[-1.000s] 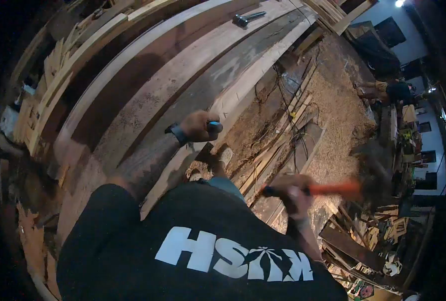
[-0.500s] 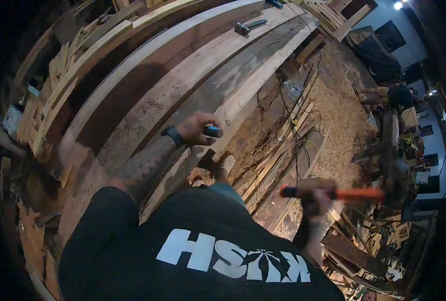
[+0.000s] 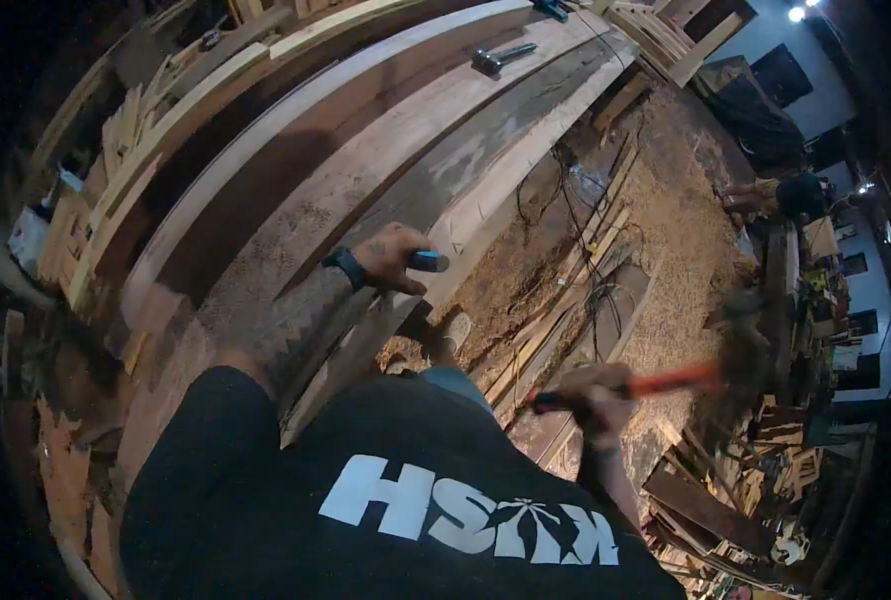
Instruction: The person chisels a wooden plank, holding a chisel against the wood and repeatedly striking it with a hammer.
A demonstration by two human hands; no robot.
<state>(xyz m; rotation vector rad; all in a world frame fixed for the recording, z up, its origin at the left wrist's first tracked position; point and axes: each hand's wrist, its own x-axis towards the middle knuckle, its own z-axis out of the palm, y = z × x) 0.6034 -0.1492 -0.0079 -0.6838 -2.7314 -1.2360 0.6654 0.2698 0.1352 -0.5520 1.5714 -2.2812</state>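
My left hand, with a dark watch on the wrist, is closed around a chisel. Only the end of its blue-and-black handle shows; the blade is hidden from view. Below that hand runs a long pale timber with a roughly cut edge. My right hand grips a hammer by its black-and-orange handle, out to the right of my body. The hammer's head is smeared by motion and stands apart from the chisel.
A metal tool with a handle lies farther up the planks, and a dark teal tool beyond it. Cables cross loose boards among wood shavings. Scrap wood is piled at right. Another person is in the background.
My right hand has moved a little left, and the hammer has swung with it, its blurred head now showing more. My left hand and the chisel stay nearly in place.
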